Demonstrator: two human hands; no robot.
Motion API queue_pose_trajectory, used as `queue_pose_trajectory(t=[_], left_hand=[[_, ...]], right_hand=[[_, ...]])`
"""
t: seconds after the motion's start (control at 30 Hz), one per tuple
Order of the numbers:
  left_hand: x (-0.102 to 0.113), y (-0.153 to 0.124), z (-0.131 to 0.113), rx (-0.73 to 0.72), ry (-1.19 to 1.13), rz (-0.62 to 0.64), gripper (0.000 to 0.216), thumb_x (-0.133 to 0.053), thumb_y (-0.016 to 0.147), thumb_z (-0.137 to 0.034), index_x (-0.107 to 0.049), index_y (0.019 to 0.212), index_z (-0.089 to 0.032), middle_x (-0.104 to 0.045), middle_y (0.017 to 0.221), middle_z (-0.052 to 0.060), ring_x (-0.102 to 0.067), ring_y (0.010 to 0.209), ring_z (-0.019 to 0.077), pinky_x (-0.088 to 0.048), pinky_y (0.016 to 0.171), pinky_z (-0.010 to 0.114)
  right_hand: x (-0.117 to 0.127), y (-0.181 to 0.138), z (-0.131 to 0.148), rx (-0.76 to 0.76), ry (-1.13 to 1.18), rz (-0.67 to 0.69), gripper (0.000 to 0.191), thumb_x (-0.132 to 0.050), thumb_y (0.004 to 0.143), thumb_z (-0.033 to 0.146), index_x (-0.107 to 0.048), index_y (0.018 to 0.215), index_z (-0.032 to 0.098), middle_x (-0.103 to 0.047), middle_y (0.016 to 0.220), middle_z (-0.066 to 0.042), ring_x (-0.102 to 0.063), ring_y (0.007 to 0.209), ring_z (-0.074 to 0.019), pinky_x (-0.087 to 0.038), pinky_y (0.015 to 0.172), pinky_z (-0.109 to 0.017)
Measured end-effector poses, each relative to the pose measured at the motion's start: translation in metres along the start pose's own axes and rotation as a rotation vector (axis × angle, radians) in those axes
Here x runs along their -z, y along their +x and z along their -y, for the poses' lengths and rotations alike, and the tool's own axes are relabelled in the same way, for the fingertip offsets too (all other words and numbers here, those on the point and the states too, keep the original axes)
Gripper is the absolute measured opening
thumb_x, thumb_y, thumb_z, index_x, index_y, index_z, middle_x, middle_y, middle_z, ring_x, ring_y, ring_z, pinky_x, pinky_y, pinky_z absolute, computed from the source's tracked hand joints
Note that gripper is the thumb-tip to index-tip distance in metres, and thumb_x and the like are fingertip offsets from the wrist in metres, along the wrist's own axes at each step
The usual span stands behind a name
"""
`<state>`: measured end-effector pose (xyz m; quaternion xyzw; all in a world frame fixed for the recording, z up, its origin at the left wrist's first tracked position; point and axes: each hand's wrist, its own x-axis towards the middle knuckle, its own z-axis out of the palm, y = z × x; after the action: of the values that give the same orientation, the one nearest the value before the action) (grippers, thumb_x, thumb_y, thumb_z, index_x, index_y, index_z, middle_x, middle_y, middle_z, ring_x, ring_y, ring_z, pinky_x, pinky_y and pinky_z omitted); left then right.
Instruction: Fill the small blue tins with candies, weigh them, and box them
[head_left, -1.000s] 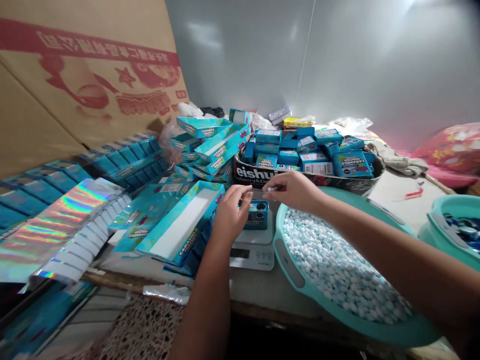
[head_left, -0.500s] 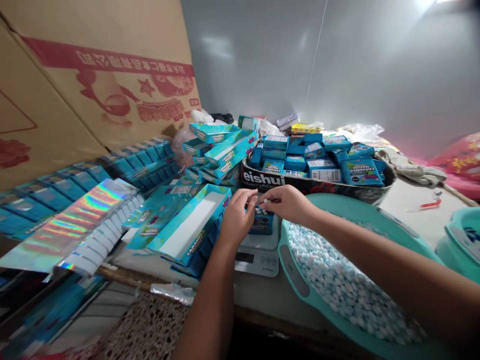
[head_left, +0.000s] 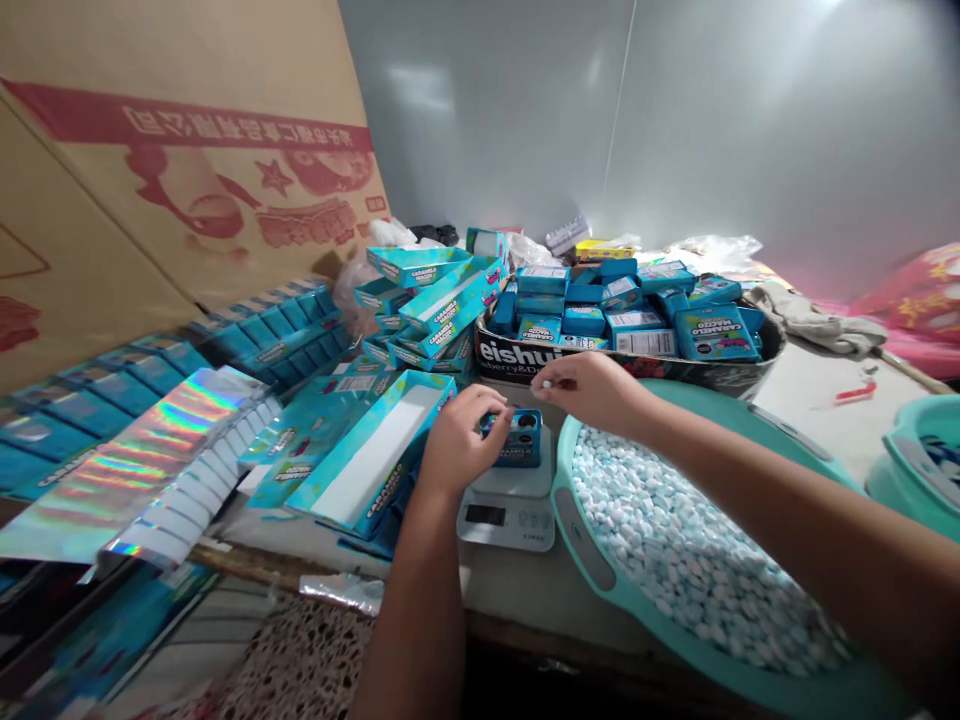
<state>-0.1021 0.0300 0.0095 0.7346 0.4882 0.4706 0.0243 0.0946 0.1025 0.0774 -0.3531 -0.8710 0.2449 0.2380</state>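
A small blue candy box (head_left: 525,440) stands on the white kitchen scale (head_left: 504,515), its top showing dark openings. My left hand (head_left: 459,440) is closed on the box's left end, thumb in front and fingers behind. Above and right of the box, my right hand (head_left: 596,388) pinches a small white candy (head_left: 546,384) between thumb and fingertips. Under my right forearm sits a turquoise basin (head_left: 574,520) holding many white and pale blue candies (head_left: 675,530).
Behind the scale, a black carton (head_left: 525,362) is heaped with blue boxes (head_left: 622,310). Empty turquoise display trays (head_left: 360,450) lie and stack at left, near a shiny holographic sheet (head_left: 172,460). A second turquoise tub (head_left: 911,480) stands at right.
My right hand has lifted away from the box, up and right, with a white candy in its fingers. My left hand stays at the box's left end, and more of the box shows.
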Motion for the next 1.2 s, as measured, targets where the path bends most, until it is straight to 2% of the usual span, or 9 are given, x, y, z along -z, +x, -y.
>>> queue_pose_trajectory(t=[0.13, 0.2, 0.27, 0.37, 0.5, 0.7, 0.87, 1.07, 1.2], left_hand=[[0.004, -0.002, -0.001, -0.027, 0.045, 0.028, 0.012, -0.061, 0.088, -0.023, -0.067, 0.078, -0.021, -0.068, 0.092, 0.003, -0.063, 0.089, 0.0187, -0.049, 0.084, 0.036], [0.004, -0.002, -0.001, -0.052, 0.053, 0.037, 0.009, -0.061, 0.086, -0.021, -0.068, 0.08, -0.021, -0.069, 0.09, 0.003, -0.063, 0.086, 0.0186, -0.049, 0.083, 0.036], [0.003, -0.002, -0.001, -0.072, 0.059, 0.049, 0.008, -0.062, 0.085, -0.018, -0.069, 0.082, -0.021, -0.069, 0.089, 0.002, -0.063, 0.085, 0.0184, -0.049, 0.082, 0.036], [0.002, -0.001, -0.003, -0.075, 0.064, 0.077, 0.009, -0.061, 0.084, -0.017, -0.07, 0.085, -0.021, -0.069, 0.09, 0.002, -0.063, 0.087, 0.019, -0.05, 0.083, 0.037], [0.0, 0.001, -0.009, -0.063, 0.059, 0.123, 0.012, -0.059, 0.088, -0.021, -0.071, 0.089, -0.022, -0.069, 0.097, 0.004, -0.062, 0.094, 0.0206, -0.051, 0.087, 0.039], [0.004, -0.001, -0.008, 0.048, 0.046, -0.047, 0.019, -0.052, 0.094, -0.023, -0.067, 0.106, -0.021, -0.068, 0.102, 0.005, -0.063, 0.1, 0.0199, -0.051, 0.092, 0.037], [0.002, -0.005, -0.001, 0.18, -0.027, -0.199, 0.045, -0.052, 0.097, -0.034, -0.046, 0.139, -0.02, -0.068, 0.107, 0.006, -0.065, 0.099, 0.0182, -0.052, 0.091, 0.035], [-0.002, -0.007, 0.005, 0.182, -0.006, -0.373, 0.041, -0.043, 0.102, -0.037, -0.045, 0.139, -0.021, -0.067, 0.103, 0.006, -0.066, 0.097, 0.0177, -0.055, 0.089, 0.036], [-0.002, -0.006, 0.005, 0.205, 0.025, -0.4, 0.037, -0.044, 0.101, -0.037, -0.05, 0.134, -0.021, -0.067, 0.1, 0.005, -0.066, 0.094, 0.0175, -0.056, 0.087, 0.035]], right_hand=[[0.047, -0.023, 0.002, -0.063, -0.542, 0.323, 0.021, -0.057, 0.078, 0.003, -0.061, 0.061, 0.016, -0.052, 0.057, 0.003, -0.039, 0.053, -0.0109, -0.029, 0.055, -0.027], [0.062, -0.038, -0.001, -0.113, -0.612, 0.419, 0.025, -0.056, 0.075, 0.003, -0.048, 0.056, 0.016, -0.039, 0.051, 0.005, -0.027, 0.051, -0.0103, -0.022, 0.051, -0.029], [0.067, -0.05, -0.01, -0.117, -0.57, 0.41, 0.024, -0.055, 0.075, 0.003, -0.044, 0.058, 0.016, -0.034, 0.053, 0.005, -0.023, 0.052, -0.0105, -0.02, 0.05, -0.03], [0.06, -0.058, -0.029, -0.135, -0.48, 0.458, 0.023, -0.053, 0.076, 0.001, -0.047, 0.06, 0.016, -0.04, 0.054, 0.004, -0.031, 0.053, -0.0105, -0.023, 0.052, -0.029], [0.041, -0.053, -0.046, -0.125, -0.376, 0.593, 0.009, -0.067, 0.079, 0.009, -0.064, 0.078, 0.017, -0.062, 0.074, 0.0, -0.052, 0.065, -0.015, -0.031, 0.058, -0.027], [0.024, -0.051, -0.046, -0.057, -0.445, 0.614, 0.018, -0.075, 0.086, 0.025, -0.069, 0.102, 0.018, -0.063, 0.103, -0.007, -0.059, 0.093, -0.0254, -0.041, 0.077, -0.032], [0.023, -0.053, -0.05, -0.049, -0.424, 0.636, 0.011, -0.073, 0.086, 0.025, -0.069, 0.095, 0.02, -0.062, 0.102, -0.006, -0.059, 0.09, -0.0245, -0.042, 0.075, -0.034], [0.02, -0.061, -0.054, -0.021, -0.41, 0.647, 0.014, -0.069, 0.081, 0.016, -0.071, 0.091, 0.025, -0.067, 0.095, -0.004, -0.062, 0.082, -0.022, -0.041, 0.068, -0.033], [0.019, -0.063, -0.051, -0.062, -0.425, 0.67, 0.016, -0.067, 0.078, 0.015, -0.07, 0.088, 0.027, -0.069, 0.09, -0.002, -0.062, 0.078, -0.0209, -0.04, 0.064, -0.031]])
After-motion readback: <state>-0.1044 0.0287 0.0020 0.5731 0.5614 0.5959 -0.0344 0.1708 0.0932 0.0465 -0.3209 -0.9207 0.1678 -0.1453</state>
